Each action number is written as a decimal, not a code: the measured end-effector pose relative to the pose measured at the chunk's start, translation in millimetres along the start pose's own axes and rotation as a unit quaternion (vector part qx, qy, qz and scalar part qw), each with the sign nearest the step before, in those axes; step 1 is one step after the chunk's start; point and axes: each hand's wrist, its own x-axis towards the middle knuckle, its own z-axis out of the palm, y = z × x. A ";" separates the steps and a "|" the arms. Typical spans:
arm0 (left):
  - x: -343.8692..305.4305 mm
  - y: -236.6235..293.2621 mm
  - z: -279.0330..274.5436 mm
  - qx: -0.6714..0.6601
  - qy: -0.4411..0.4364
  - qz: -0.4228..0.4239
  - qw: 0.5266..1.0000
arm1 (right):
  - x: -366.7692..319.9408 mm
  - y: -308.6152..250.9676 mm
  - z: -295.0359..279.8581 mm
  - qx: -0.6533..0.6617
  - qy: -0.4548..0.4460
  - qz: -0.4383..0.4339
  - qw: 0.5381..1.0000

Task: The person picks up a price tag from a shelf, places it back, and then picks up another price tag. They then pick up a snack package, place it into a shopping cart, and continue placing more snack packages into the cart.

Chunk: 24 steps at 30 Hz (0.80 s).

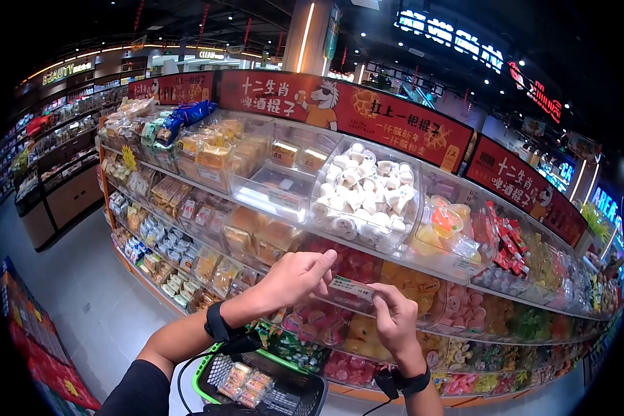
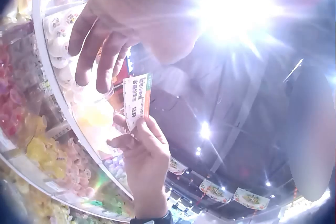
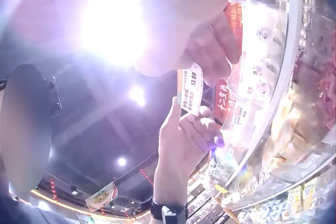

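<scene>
A small price tag with printed characters and "13.80" is pinched by its end between the thumb and fingers of my right hand. My left hand hovers at the tag's other end, its fingers loosely bent and its thumb apart from them. In the left wrist view a small gap shows between the left fingers and the tag. Both hands are in front of the shelf edge, below a bin of white round-topped cups.
Tiered clear bins hold packaged breads, fruit-coloured jelly cups and red sticks. Below me stands a black basket with a green rim, holding wrapped snacks. Red sign boards run along the top.
</scene>
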 end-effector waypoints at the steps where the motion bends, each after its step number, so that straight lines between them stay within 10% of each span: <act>1: 1.7 0.2 1.3 0.012 -0.006 0.016 1.000 | 0.7 9.0 0.4 0.011 0.002 0.010 1.000; 10: 44.1 -8.2 14.5 0.001 0.031 0.200 0.979 | 18.3 37.9 -9.0 0.099 0.038 0.090 0.990; 24: 65.4 -8.5 31.1 -0.026 -0.024 0.202 0.979 | 33.8 50.3 -15.6 0.218 0.044 0.094 0.970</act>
